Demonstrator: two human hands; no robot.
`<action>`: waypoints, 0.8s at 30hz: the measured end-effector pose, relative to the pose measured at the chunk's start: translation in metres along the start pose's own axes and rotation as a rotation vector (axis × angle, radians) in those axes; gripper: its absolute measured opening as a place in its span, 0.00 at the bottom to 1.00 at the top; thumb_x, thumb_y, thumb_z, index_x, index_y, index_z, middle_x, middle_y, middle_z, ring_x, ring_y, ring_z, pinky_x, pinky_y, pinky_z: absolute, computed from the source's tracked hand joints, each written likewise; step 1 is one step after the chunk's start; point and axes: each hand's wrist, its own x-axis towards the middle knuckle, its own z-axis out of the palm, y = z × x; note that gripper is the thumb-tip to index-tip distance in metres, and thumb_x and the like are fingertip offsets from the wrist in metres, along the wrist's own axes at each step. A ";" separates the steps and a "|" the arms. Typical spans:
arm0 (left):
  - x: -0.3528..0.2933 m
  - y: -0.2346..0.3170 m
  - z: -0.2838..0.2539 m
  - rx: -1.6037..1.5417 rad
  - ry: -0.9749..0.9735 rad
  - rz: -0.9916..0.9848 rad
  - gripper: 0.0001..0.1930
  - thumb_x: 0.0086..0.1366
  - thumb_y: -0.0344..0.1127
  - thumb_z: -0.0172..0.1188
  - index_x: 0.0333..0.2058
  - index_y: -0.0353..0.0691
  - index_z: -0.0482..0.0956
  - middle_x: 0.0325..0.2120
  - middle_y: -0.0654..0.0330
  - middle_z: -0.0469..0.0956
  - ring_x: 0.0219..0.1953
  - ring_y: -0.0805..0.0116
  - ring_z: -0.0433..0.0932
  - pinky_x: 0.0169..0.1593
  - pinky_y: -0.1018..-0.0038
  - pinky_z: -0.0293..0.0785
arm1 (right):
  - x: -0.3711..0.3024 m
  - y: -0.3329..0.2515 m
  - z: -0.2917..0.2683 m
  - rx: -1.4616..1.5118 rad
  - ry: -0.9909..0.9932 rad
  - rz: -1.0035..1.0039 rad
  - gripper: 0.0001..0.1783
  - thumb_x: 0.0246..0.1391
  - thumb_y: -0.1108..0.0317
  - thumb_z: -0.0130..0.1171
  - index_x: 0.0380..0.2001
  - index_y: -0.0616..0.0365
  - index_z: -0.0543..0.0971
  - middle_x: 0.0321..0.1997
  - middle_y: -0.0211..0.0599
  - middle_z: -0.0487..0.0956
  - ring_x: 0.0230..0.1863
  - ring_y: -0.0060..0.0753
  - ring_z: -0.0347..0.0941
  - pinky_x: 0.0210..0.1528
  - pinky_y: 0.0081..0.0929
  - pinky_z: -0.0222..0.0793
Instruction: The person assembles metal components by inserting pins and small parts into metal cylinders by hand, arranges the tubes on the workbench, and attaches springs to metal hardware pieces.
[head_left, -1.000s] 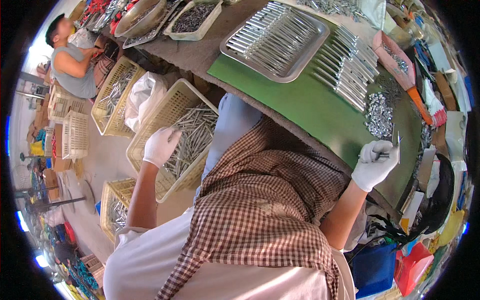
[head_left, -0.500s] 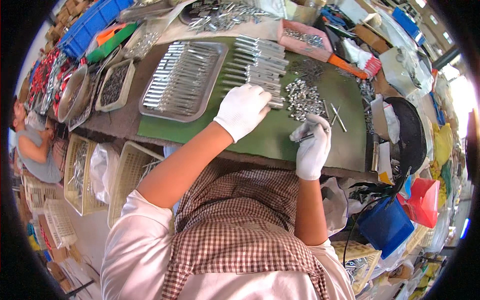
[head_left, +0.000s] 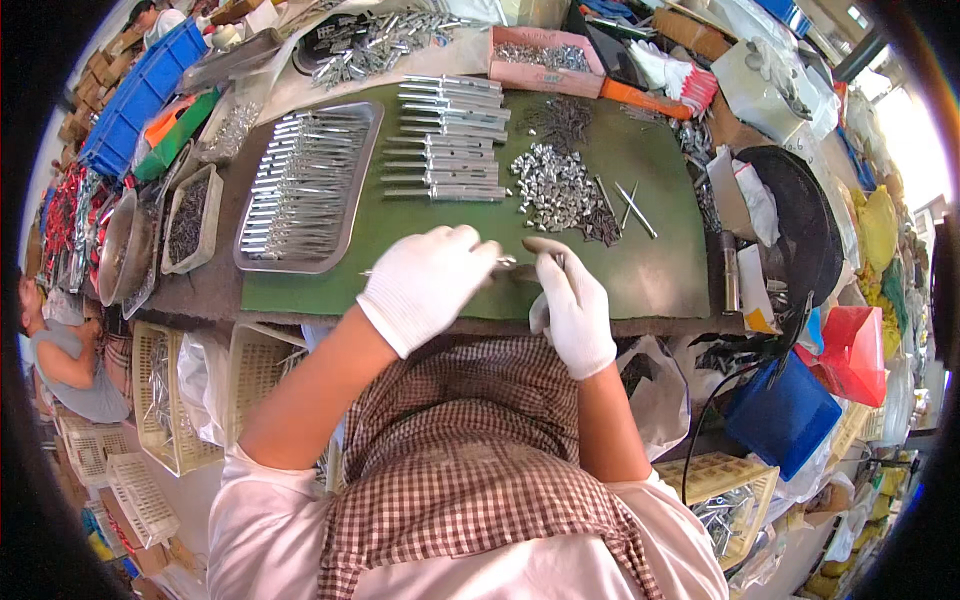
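Note:
Both my hands wear white knit gloves and meet low over the green mat point(head_left: 660, 270). My left hand point(head_left: 425, 285) is closed around a slim metal rod point(head_left: 507, 261); one end shows by its fingertips, a thin tip on the other side. Close beside that end, my right hand point(head_left: 577, 315) has thumb and fingers pinched, on a small piece too hidden to name. Beyond them lies a column of similar metal rods point(head_left: 450, 140). Right of it sit a heap of small shiny metal parts point(head_left: 550, 185), a pile of dark thin pins point(head_left: 560, 122) and two crossed rods point(head_left: 636, 210).
A metal tray point(head_left: 365, 180) of lined-up rods stands left. Behind are a pink box point(head_left: 495, 68) of small parts and an orange-handled tool point(head_left: 650, 98). A bin of dark pins point(head_left: 190, 215) sits far left, a black round-edged object point(head_left: 810, 220) right. Another person point(head_left: 75, 365) sits at far left.
My left hand has left the rod column with a rod and come nearer. My right hand has moved left from beside the heap to meet it. The view has shifted slightly.

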 end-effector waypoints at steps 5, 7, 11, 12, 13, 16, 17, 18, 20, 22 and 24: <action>-0.008 0.006 0.005 -0.083 0.101 0.043 0.18 0.58 0.40 0.65 0.46 0.42 0.79 0.31 0.58 0.77 0.35 0.59 0.78 0.39 0.67 0.76 | 0.008 0.002 -0.009 -0.010 -0.047 -0.016 0.13 0.67 0.66 0.51 0.45 0.63 0.81 0.21 0.21 0.72 0.17 0.10 0.63 0.21 0.16 0.58; -0.012 0.004 0.005 -0.109 0.116 0.039 0.19 0.58 0.40 0.65 0.48 0.43 0.79 0.30 0.59 0.78 0.35 0.59 0.78 0.39 0.67 0.76 | 0.010 0.004 -0.014 -0.086 -0.084 -0.023 0.12 0.65 0.66 0.54 0.41 0.63 0.81 0.23 0.25 0.75 0.20 0.12 0.67 0.24 0.18 0.63; -0.016 0.003 0.009 -0.158 0.152 0.023 0.22 0.58 0.39 0.65 0.53 0.47 0.79 0.28 0.60 0.77 0.33 0.59 0.79 0.37 0.66 0.76 | 0.012 0.009 -0.016 -0.375 -0.088 -0.116 0.11 0.62 0.65 0.58 0.37 0.63 0.81 0.23 0.32 0.79 0.24 0.18 0.72 0.30 0.22 0.69; -0.017 0.004 0.009 -0.159 0.152 0.020 0.22 0.58 0.39 0.65 0.53 0.47 0.79 0.28 0.60 0.77 0.33 0.59 0.79 0.37 0.66 0.76 | 0.012 0.008 -0.016 -0.333 -0.075 -0.097 0.11 0.61 0.64 0.59 0.36 0.63 0.81 0.24 0.35 0.80 0.25 0.21 0.74 0.32 0.23 0.70; -0.018 0.004 0.009 -0.168 0.121 0.007 0.22 0.58 0.38 0.65 0.54 0.49 0.79 0.27 0.60 0.77 0.32 0.59 0.79 0.36 0.66 0.76 | 0.012 0.009 -0.017 -0.292 -0.061 -0.078 0.11 0.60 0.64 0.60 0.35 0.63 0.81 0.24 0.39 0.81 0.27 0.24 0.76 0.34 0.25 0.71; -0.017 0.005 0.011 -0.191 0.112 -0.017 0.23 0.59 0.36 0.64 0.55 0.52 0.79 0.27 0.60 0.77 0.31 0.59 0.79 0.35 0.65 0.76 | 0.013 0.014 -0.020 -0.455 -0.111 -0.292 0.11 0.59 0.64 0.61 0.35 0.63 0.81 0.24 0.38 0.80 0.26 0.24 0.76 0.34 0.25 0.71; -0.016 0.007 0.011 -0.205 0.133 -0.028 0.23 0.59 0.36 0.64 0.55 0.53 0.78 0.27 0.60 0.77 0.31 0.60 0.79 0.35 0.66 0.76 | 0.012 0.014 -0.021 -0.457 -0.108 -0.289 0.11 0.59 0.64 0.61 0.35 0.63 0.81 0.24 0.38 0.80 0.26 0.24 0.76 0.34 0.25 0.71; -0.017 0.007 0.011 -0.209 0.133 -0.026 0.23 0.59 0.36 0.64 0.55 0.53 0.78 0.27 0.60 0.77 0.31 0.60 0.79 0.35 0.66 0.76 | 0.011 0.012 -0.022 -0.428 -0.112 -0.236 0.11 0.59 0.65 0.61 0.34 0.64 0.81 0.24 0.37 0.80 0.26 0.22 0.75 0.34 0.24 0.71; -0.017 0.007 0.011 -0.249 0.139 -0.035 0.22 0.58 0.35 0.64 0.54 0.53 0.79 0.27 0.60 0.76 0.31 0.59 0.79 0.35 0.66 0.76 | 0.010 0.010 -0.023 -0.398 -0.116 -0.183 0.11 0.58 0.66 0.61 0.34 0.64 0.81 0.24 0.35 0.80 0.27 0.21 0.74 0.34 0.23 0.71; -0.017 0.006 0.013 -0.235 0.132 -0.036 0.21 0.58 0.35 0.64 0.52 0.53 0.80 0.27 0.60 0.76 0.30 0.59 0.79 0.34 0.66 0.76 | 0.009 0.009 -0.024 -0.312 -0.095 -0.157 0.10 0.58 0.67 0.61 0.34 0.64 0.81 0.24 0.33 0.79 0.27 0.19 0.73 0.34 0.22 0.71; -0.018 0.007 0.014 -0.220 0.126 -0.039 0.20 0.58 0.35 0.63 0.51 0.53 0.81 0.27 0.60 0.76 0.30 0.58 0.79 0.34 0.65 0.76 | 0.009 0.007 -0.024 -0.314 -0.090 -0.147 0.09 0.58 0.67 0.61 0.34 0.64 0.81 0.24 0.33 0.79 0.28 0.19 0.73 0.35 0.22 0.71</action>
